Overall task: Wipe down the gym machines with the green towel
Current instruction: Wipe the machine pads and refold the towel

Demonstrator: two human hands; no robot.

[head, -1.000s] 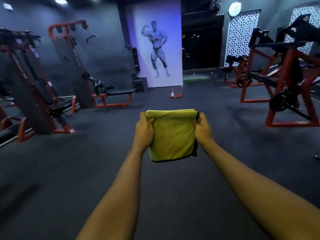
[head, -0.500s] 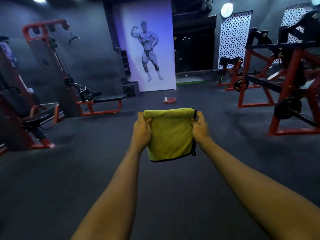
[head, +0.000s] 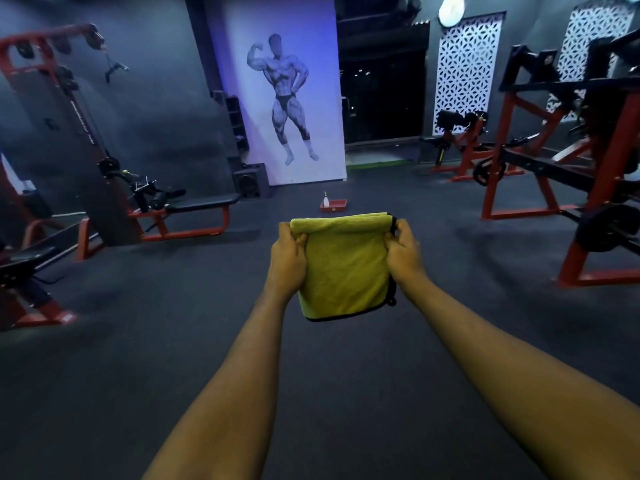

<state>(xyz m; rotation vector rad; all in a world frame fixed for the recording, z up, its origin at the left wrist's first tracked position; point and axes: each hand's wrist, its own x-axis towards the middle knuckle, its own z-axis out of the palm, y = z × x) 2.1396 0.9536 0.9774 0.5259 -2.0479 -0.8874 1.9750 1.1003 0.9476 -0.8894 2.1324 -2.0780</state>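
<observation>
Head view: the green towel [head: 346, 268], folded, is held up in mid-air at the centre, well apart from every machine. The left hand [head: 287, 256] pinches its top left corner and the right hand [head: 403, 252] pinches its top right corner, fingers curled over the rolled upper edge, so the cloth hangs flat between them. No wiping looks begun, as far as I can judge: the towel touches nothing, so the whole task is left. The cable machine [head: 86, 140] with its long padded seat stands at far left, and the red-framed weight machine [head: 571, 161] stands at right, its base bars and weight plate jutting low toward the middle. Between them the dark floor [head: 156, 341] lies open; only a small red tray [head: 337, 205] with a bottle sits far ahead.
</observation>
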